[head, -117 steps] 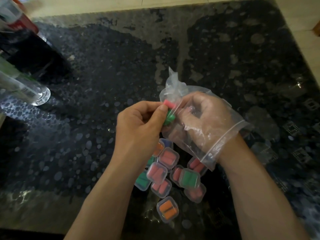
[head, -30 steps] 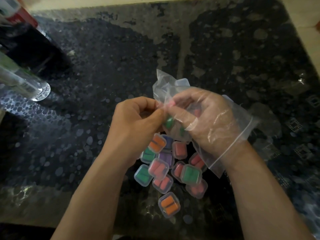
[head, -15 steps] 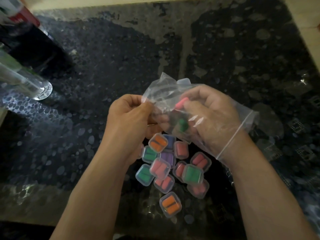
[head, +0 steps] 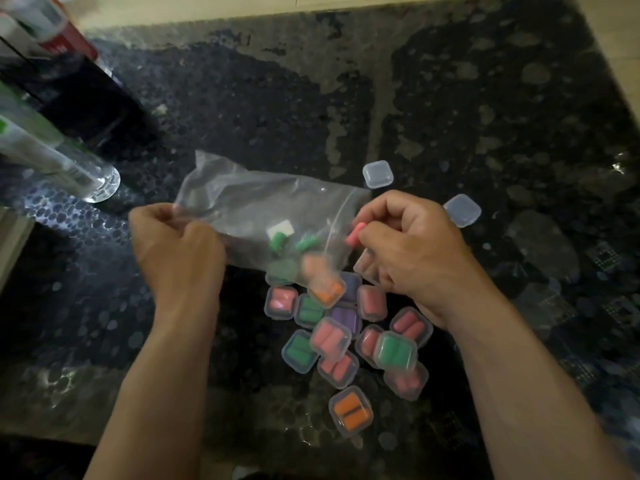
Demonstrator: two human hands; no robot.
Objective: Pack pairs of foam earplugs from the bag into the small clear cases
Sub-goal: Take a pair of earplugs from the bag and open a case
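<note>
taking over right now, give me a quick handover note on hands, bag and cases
Left hand: grips the bag by its closed end.
Right hand: pinches one pink earplug just outside the bag's mouth.
Done: a pile of filled cases lies on the table near the person.
Left: two empty cases sit beyond the right hand; green earplugs are in the bag, to be paired and cased.

The dark tabletop [head: 485, 98] lies open beyond the bag [head: 259, 202] and along the right. Filled cases [head: 332, 337] crowd the near centre, partly under the bag, two empty cases [head: 378, 173] sit just past the right hand [head: 412, 251], and a clear bottle [head: 69, 168] stands at far left
</note>
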